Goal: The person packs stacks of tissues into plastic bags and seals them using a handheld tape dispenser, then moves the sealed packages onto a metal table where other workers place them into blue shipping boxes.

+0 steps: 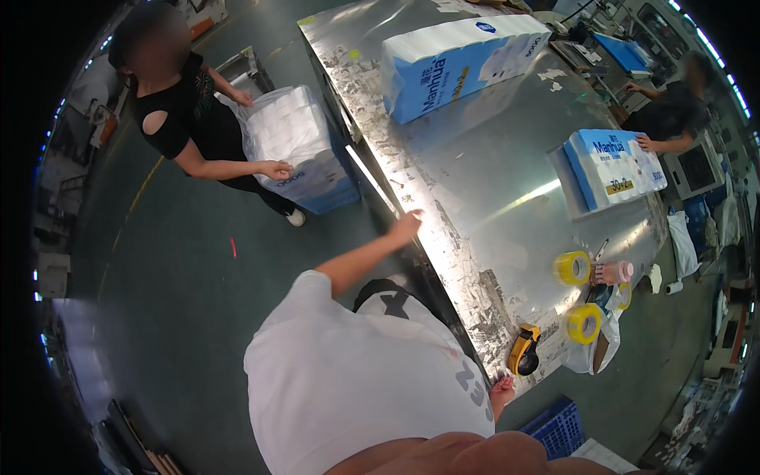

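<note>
Tape dispenser (524, 350) rests on a worn metal table (507, 174) above green floor (182, 317).

2 hands observed, both bare. Left hand (408, 226): well apart from the right hand (503, 388), forward and to its left; slightly blurred, finger closure indeterminate. Left forearm (356, 261): bare, running obliquely back from the left hand. Right hand: just beside the torso (372, 380), fingers appear bent, closure indeterminate.

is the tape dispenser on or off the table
On: the yellow tape dispenser rests on the metal tabletop, near its edge, with the right hand close by.
</note>
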The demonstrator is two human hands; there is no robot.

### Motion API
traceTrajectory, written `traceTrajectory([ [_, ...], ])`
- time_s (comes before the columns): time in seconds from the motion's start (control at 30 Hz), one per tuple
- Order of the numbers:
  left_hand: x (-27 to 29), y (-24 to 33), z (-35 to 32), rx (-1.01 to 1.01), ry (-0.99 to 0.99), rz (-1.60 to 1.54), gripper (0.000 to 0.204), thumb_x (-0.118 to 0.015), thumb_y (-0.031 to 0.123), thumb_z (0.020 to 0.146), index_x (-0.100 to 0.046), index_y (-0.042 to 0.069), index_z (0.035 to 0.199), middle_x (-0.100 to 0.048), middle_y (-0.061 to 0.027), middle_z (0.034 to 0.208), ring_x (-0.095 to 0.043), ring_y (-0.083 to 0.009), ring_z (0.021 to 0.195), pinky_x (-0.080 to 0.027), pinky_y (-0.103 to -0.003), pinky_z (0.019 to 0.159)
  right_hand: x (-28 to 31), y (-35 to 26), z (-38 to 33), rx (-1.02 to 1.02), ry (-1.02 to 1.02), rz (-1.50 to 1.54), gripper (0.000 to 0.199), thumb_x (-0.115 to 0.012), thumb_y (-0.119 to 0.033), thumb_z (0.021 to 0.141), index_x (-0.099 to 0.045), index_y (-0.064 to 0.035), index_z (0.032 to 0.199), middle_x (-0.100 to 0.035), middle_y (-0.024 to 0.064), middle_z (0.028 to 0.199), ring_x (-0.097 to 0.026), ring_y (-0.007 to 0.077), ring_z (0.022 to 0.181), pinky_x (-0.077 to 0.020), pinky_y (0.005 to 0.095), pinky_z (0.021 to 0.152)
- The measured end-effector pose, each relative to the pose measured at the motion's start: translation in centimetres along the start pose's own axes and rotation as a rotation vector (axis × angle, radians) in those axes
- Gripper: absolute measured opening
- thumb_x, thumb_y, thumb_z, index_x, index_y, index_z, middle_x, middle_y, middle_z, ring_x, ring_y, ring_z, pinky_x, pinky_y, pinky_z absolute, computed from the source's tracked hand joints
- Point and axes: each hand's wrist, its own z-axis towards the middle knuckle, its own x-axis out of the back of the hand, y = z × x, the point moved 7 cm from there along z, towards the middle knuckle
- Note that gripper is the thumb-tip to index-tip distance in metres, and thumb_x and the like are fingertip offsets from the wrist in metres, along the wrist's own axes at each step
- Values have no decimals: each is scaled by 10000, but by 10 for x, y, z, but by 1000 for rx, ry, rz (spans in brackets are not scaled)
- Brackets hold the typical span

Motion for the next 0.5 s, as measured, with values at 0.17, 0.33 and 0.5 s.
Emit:
traceTrajectory([
  [0.17, 243, -61, 18, 116, 573, 963, 666, -530, 170, 704, -233, 19, 1282, -213, -178, 1339, -182, -331, 1248, -148, -442, 1010, -8, -2, 1, 38, 18, -55, 598, -300, 28, 586, -396, -9, 1174, -497, 64, 1022, -527, 194, 847, -468, 210, 648],
  [0.33, 351, -180, 8, 498, 426, 1380, 552, -428, 168, 786, -247, 141, 1307, -272, -140, 1328, -204, -294, 1249, -166, -442, 999, -1, -1, 14, 22, 39, -158, 421, -284, -89, 784, -386, -5, 1184, -510, 96, 1015, -544, 204, 799, -484, 209, 598],
  [0.5, 356, -279, -54, 769, -138, 1086, 236, -517, 196, 738, -627, 143, 940, -585, -81, 1018, -540, -213, 975, -415, -369, 794, 1, 12, 9, 63, 156, -189, 346, -339, -150, 845, -406, -68, 1174, -531, 78, 964, -544, 172, 749, -454, 190, 538],
])
